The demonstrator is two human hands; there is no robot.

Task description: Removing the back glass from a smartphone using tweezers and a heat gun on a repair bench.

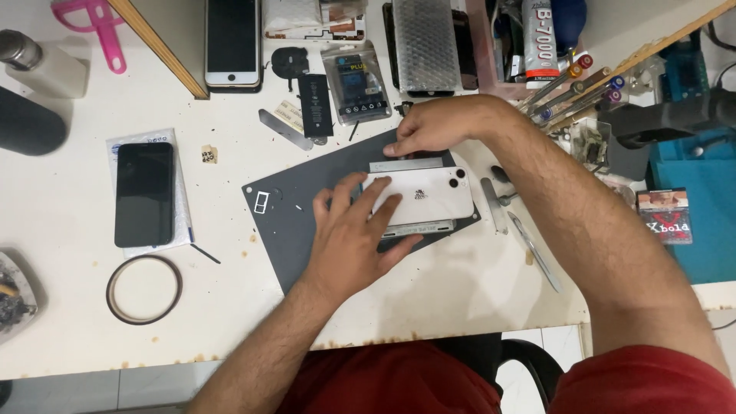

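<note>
Left hand (354,234) lying open, fingers spread, pressing white phone (426,195) on grey mat (284,222) mid-tabletop (69,307). Right hand (434,125) pinching closed at metal strip (405,165) along phone's far edge.

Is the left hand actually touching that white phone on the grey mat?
Touching: the head view shows the left hand with fingers lying flat on the white phone.
</note>
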